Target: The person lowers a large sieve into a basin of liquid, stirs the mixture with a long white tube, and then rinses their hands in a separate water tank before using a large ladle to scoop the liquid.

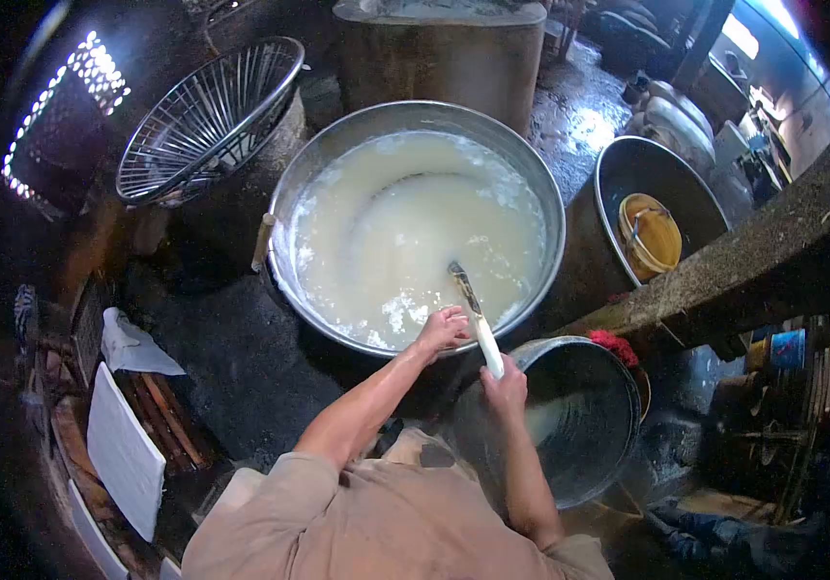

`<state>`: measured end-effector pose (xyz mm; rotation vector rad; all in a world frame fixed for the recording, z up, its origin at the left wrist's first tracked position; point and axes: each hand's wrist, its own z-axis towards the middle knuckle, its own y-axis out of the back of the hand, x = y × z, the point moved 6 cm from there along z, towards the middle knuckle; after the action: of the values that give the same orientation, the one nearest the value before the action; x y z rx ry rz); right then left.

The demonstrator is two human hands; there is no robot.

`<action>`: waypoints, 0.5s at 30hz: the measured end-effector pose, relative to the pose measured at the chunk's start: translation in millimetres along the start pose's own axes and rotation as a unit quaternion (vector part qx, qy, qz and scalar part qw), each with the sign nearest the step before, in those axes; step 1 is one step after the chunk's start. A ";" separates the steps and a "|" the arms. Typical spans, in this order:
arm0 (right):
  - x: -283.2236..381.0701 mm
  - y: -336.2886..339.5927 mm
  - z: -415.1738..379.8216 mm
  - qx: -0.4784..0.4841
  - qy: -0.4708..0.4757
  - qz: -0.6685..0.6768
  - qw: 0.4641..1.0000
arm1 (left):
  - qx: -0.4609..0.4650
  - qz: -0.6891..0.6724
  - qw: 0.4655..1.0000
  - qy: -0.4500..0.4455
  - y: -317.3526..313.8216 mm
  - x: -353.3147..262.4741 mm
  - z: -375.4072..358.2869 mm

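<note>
A large round metal vat in front of me holds cloudy, pale yellow liquid with white clumps and froth. My right hand is closed around the white end of a long paddle handle. The handle's darker, worn part slants into the liquid, which hides the paddle's far end. My left hand hovers at the vat's near rim, just left of the handle. Its fingers are loosely bent and apart, with nothing seen in them.
A wire basket tilts at the upper left. Another metal tub to the right contains a yellow bucket. An open drum stands by my right arm, below a slanting beam. White boards lean at the left.
</note>
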<state>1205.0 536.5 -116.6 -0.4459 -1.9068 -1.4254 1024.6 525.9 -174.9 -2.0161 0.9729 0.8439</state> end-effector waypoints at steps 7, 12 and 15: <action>6.1 -12.4 -13.6 -0.052 0.038 -0.028 0.997 | -0.165 -0.036 0.976 -0.137 139.7 -52.3 -91.6; 5.2 -25.4 -23.4 -0.087 0.066 -0.064 0.992 | -0.323 -0.121 0.929 -0.132 283.3 -0.9 -181.1; 19.6 -27.4 -26.1 -0.093 0.074 -0.075 0.990 | -0.344 -0.153 0.925 -0.055 378.0 122.4 -218.8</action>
<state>1182.4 500.4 -117.8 -0.2789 -1.7254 -1.6955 822.4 134.3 -281.9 -2.5738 0.2808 1.2171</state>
